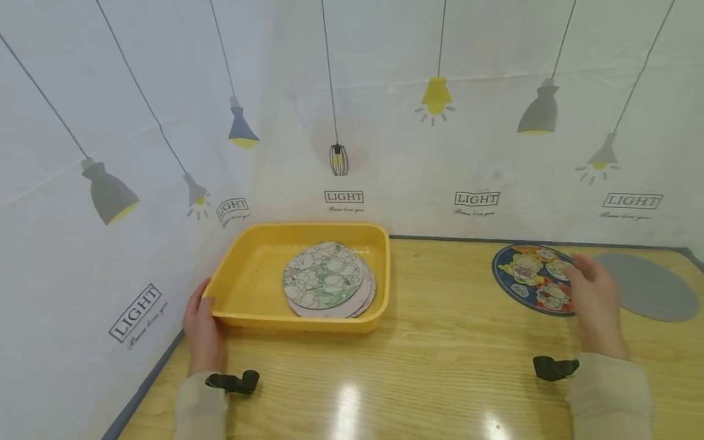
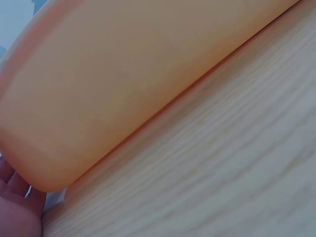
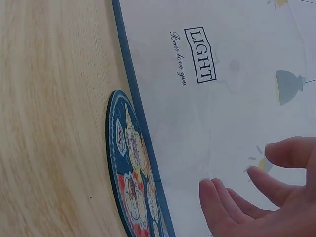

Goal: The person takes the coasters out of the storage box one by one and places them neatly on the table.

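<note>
A yellow plastic tray (image 1: 233, 275) stands at the back left of the table. My left hand (image 1: 202, 327) holds its front left corner, and in the left wrist view its fingers (image 2: 17, 185) pass behind the tray's outer wall. Inside the tray, at the right, lies a small stack of round mats (image 1: 324, 275); the top one carries a flower print. A round dark blue mat (image 1: 519, 278) with cartoon figures lies flat on the table. My right hand (image 1: 596, 299) hovers at its right edge, fingers and thumb apart with nothing between them, as the right wrist view shows.
A plain grey round mat (image 1: 654, 287) lies to the right of the blue one, partly behind my right hand. White sheeting (image 1: 418, 159) printed with lamps rises along the table's back and left edges. Wooden table surface (image 1: 429, 354) extends in front.
</note>
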`<state>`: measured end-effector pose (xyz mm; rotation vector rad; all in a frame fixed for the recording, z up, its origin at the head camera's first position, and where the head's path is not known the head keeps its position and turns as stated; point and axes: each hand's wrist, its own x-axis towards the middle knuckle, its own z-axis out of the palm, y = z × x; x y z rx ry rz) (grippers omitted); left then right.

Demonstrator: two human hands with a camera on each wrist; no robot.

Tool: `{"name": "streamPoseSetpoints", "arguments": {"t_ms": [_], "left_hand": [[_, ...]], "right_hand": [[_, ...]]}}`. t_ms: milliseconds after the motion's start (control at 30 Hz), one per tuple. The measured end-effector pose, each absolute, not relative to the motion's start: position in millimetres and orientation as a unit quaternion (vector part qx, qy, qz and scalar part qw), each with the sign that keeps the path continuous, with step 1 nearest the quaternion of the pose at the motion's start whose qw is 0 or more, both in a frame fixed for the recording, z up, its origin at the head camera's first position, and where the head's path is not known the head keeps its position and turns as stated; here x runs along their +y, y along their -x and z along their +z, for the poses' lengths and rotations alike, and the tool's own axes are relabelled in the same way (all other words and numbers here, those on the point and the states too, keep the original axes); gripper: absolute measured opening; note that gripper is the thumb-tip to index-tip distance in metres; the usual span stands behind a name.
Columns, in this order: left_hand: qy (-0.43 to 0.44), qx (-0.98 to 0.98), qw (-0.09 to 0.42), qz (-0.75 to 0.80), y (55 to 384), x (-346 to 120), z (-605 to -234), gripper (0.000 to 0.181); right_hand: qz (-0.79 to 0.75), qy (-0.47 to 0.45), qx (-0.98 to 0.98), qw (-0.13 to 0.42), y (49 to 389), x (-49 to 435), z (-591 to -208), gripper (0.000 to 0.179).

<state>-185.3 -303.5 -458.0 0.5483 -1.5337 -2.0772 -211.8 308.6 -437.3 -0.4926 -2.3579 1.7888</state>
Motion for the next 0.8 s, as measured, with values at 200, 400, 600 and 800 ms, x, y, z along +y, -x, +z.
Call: {"name": "streamPoseSetpoints", "arguments": {"t_ms": [200,400,600,800], "left_hand": [[-0.203,-0.569,0.242,-0.759,185.4,-304.4,-456.4,0.038],[-0.200,-0.573,0.239,-0.758,184.8,-304.8,-458.1,0.038],[-0.199,-0.569,0.242,-0.760,185.1,-305.3,-459.2,0.038],[-0.201,-0.567,0.241,-0.761,185.4,-304.6,-459.2,0.038]], "right_hand": [[0.585,0.158,-0.793,0.065,199.8,291.0,-416.9,0.057],[0.584,0.150,-0.795,0.068,200.6,289.9,-416.4,0.059],[0.556,0.115,-0.821,0.069,202.8,280.4,-410.1,0.059],[0.531,0.070,-0.841,0.071,203.5,268.3,-401.7,0.060]]}}
